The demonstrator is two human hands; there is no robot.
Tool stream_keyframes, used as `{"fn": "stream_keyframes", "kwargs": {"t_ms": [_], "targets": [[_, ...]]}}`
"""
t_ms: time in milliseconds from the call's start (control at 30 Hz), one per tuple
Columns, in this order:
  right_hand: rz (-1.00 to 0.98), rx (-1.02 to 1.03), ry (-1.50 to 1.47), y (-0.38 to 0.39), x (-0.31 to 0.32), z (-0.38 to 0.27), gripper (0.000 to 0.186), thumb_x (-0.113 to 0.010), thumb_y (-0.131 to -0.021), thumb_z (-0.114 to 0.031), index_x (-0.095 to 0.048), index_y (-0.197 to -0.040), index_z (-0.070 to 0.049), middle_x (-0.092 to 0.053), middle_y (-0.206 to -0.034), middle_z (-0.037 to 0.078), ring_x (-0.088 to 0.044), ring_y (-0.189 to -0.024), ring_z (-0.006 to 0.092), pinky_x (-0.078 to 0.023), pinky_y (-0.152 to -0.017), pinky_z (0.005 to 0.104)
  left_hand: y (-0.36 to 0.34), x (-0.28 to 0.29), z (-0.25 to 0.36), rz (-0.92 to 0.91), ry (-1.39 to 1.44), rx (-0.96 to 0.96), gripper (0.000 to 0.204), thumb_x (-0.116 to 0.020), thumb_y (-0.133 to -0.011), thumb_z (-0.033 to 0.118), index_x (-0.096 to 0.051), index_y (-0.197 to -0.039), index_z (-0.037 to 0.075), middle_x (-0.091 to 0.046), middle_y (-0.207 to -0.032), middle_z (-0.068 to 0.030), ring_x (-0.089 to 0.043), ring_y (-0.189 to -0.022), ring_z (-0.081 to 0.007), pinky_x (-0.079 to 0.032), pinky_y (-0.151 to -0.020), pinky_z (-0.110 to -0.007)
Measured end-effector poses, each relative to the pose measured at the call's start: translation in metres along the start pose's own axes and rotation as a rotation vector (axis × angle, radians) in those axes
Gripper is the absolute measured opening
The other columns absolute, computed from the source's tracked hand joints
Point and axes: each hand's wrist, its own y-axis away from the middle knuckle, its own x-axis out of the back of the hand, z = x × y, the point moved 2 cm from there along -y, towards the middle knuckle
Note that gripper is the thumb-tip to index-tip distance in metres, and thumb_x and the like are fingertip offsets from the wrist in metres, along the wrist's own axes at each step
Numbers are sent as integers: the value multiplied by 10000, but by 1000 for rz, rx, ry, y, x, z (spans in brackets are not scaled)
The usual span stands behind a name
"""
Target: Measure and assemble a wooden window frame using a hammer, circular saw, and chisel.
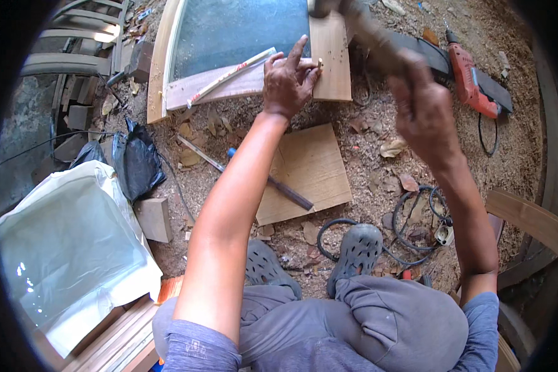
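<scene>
My left hand (289, 84) rests on the lower rail of a wooden window frame (332, 62) with a glass pane (242, 31). Its index finger is stretched out, and the thumb tip lies close beside a small peg (320, 63) at the corner joint. A pale thin strip with red marks (229, 77) lies along the rail, one end at that hand. Raised to the right, my right hand (420, 108) is closed around the handle of a hammer (375, 43). The hammer is smeared by motion, and its head (333, 7) is partly cut off by the upper edge.
A chisel (288, 191) lies across a square board (313, 167) before my feet. The red power drill (472, 80) is at right; its black cable (409, 217) coils nearby. Left are a wrapped glass sheet (68, 242) and a black plastic bag (136, 161). Sawdust and leaves cover the ground.
</scene>
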Motion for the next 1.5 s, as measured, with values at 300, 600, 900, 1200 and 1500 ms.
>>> {"fn": "stream_keyframes", "kwargs": {"t_ms": [300, 600, 900, 1200, 1500], "targets": [[-129, -192, -51, 28, -19, 23, 117, -445, -1083, -152, -467, -1152, -61, -587, -600, 128, -599, -463, 217, -481, -375, 379, 3, -10, 5, 22, 37, -3, 696, -767, -897, 300, -467, -1501, 127, -789, -928, -4, -716, -969, -196, -423, -1046, -410], [81, -45, 40, 35, -21, 16, 189, -521, -1034, -94, -469, -1216, -83, -614, -666, 165, -660, -540, 315, -523, -454, 443, 5, 5, 3, -9, 77, -17, 606, -707, -938, 238, -476, -1484, 109, -786, -933, -45, -725, -917, -206, -421, -1049, -423], [290, 68, 59, 17, 2, -7, 338, -544, -1029, -116, -441, -1347, -73, -654, -736, 151, -673, -562, 254, -533, -495, 419, 35, 53, -29, -53, -191, -169, 246, -672, -967, 233, -721, -1183, 127, -713, -1205, -70, -650, -1131, -278, -470, -982, -412], [167, 17, -3, 18, -19, 6, 226, -534, -1027, -111, -476, -1241, -68, -625, -695, 179, -670, -557, 337, -516, -471, 465, 37, 48, -29, 23, -145, -170, 191, -689, -947, 194, -746, -1108, 109, -711, -1211, -81, -646, -1156, -274, -464, -1021, -428], [33, -121, 28, 36, -24, 12, 207, -511, -1035, -118, -456, -1229, -71, -620, -673, 190, -675, -544, 314, -506, -457, 468, 38, 39, -31, 21, -143, -176, 191, -693, -942, 217, -750, -1103, 131, -710, -1216, -66, -641, -1159, -267, -461, -1024, -426]]}}
